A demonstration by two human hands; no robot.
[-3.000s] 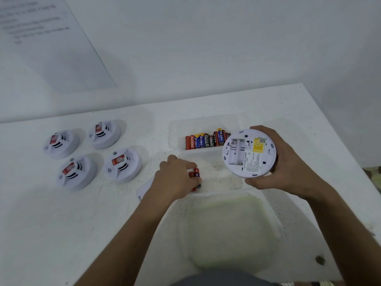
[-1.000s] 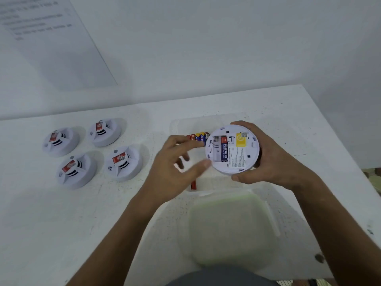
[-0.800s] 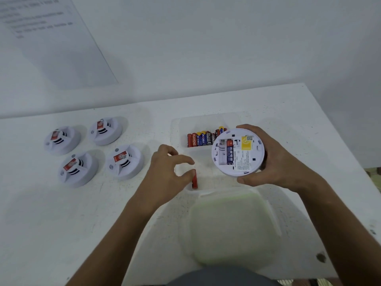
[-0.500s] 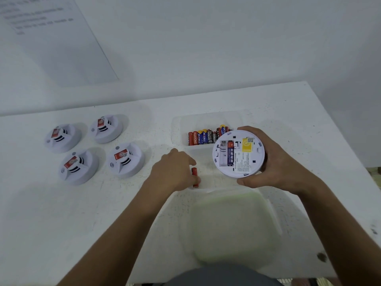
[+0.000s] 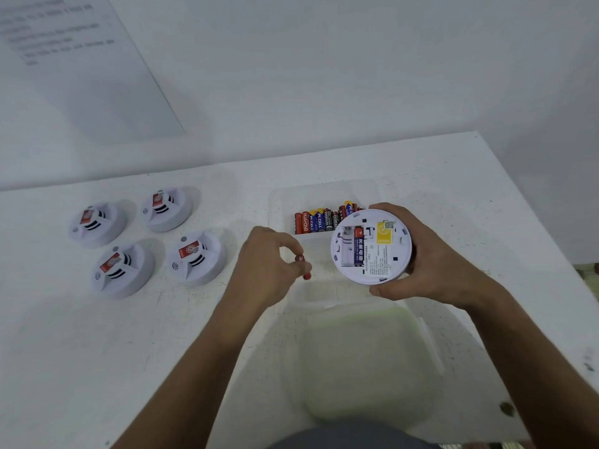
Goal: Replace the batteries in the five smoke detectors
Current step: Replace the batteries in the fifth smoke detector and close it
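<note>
Our right hand [image 5: 431, 267] grips an upturned smoke detector [image 5: 371, 246] with one battery [image 5: 358, 246] seated. Our left hand [image 5: 265, 264] pinches a red battery [image 5: 304, 268] above the desk [image 5: 97, 351].

Bright, even, cool white light from overhead; no hard glare. Soft shadows fall up and right of four smoke detectors [image 5: 146, 241] on white table [image 5: 81, 335]. Faint shadow under left hand [image 5: 269, 264]. Overall softness, low contrast; white surfaces near washed out. Text on wall sheet [image 5: 64, 59] blurred, unreadable. Translucent container [image 5: 366, 361] near bottom edge out of focus. Wide-angle distortion: table edges bow and splay toward frame corners. Labels on battery row [image 5: 324, 218] partly legible.
</note>
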